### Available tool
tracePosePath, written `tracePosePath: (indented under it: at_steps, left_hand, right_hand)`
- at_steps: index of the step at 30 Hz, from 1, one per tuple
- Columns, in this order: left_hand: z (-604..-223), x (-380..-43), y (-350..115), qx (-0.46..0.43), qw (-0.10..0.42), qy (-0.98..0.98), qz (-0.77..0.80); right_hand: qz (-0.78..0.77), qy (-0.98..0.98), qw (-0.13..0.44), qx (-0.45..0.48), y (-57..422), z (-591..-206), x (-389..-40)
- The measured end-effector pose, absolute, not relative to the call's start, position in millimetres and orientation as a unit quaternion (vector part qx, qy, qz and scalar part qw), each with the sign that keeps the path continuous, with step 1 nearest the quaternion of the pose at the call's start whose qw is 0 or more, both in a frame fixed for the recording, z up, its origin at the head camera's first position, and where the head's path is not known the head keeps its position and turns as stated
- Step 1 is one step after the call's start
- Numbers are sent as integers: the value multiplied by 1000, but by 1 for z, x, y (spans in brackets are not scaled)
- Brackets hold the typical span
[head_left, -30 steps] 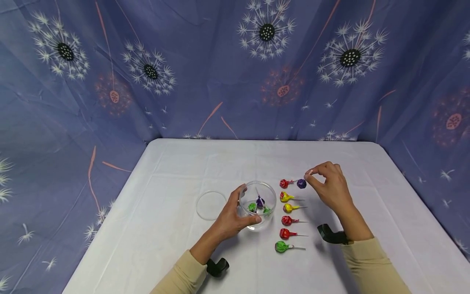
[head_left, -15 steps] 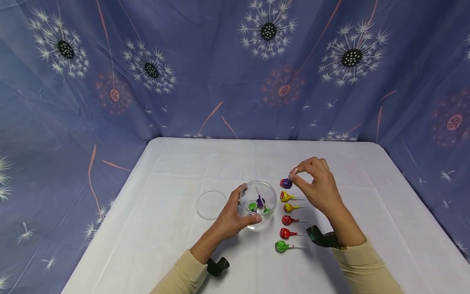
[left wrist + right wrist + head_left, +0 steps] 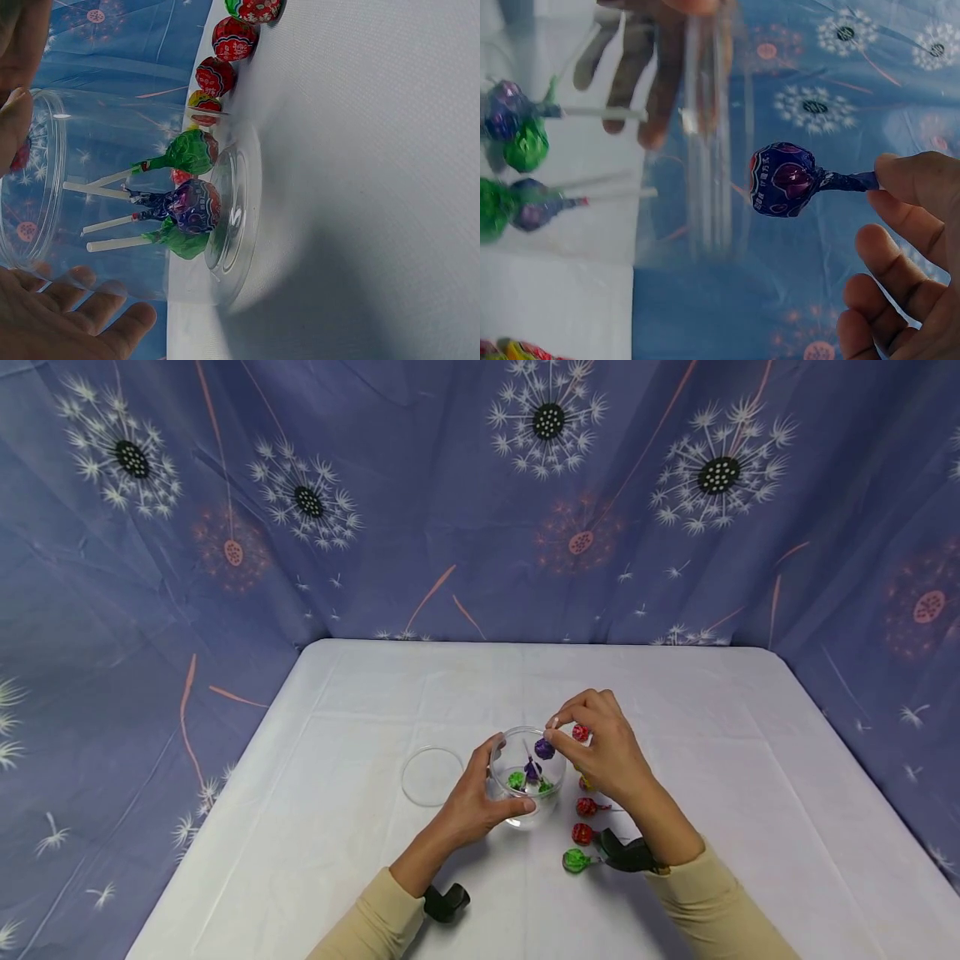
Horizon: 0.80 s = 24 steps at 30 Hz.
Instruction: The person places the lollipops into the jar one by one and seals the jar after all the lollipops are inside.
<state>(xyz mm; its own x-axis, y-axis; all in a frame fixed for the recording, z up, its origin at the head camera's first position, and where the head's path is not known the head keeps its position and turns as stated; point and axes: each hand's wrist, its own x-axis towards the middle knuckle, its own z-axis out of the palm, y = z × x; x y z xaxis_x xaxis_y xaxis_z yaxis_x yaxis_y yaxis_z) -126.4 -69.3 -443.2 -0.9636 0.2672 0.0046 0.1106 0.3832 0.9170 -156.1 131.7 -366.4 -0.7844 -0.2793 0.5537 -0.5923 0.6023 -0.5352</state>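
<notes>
My left hand (image 3: 476,802) grips a clear round jar (image 3: 187,281), thumb at the near side and fingers on the far side. The jar stands on the white table with its mouth open. Inside lie green lollipops (image 3: 191,152) and purple lollipops (image 3: 193,206), their sticks pointing up. Over the rim, my right hand (image 3: 611,752) pinches another purple lollipop (image 3: 784,180) by its stick, wrapped head downward. That head hangs at the jar's mouth in the head view; the stick is mostly hidden by my thumb and fingers.
Right of the jar, a column of lollipops includes a red one (image 3: 581,732), another red one (image 3: 587,807) and a green one (image 3: 576,861); my right hand and wrist camera partly cover it. A clear round lid (image 3: 432,777) lies left. A patterned curtain (image 3: 420,510) hangs behind the table.
My right hand has carried the purple lollipop leftward, from beside the farthest red lollipop to the jar's mouth. My left hand and the jar stay put.
</notes>
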Motion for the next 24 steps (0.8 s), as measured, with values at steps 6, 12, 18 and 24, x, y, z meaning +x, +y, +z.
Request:
tracePosePath:
  at_steps: [6, 12, 18, 24]
  left_hand:
    - [-444, -127, -72, 129, 77, 817, 557]
    - [-443, -128, -73, 131, 81, 821, 550]
    - [-442, -128, -73, 137, 77, 818, 554]
    - [-442, -128, -73, 130, 77, 818, 554]
  right_hand:
    - [344, -867, 224, 282, 118, -377, -161]
    - [308, -882, 218, 283, 106, -386, -165]
    - [263, -892, 222, 293, 100, -393, -169]
    - [236, -900, 217, 295, 97, -398, -171]
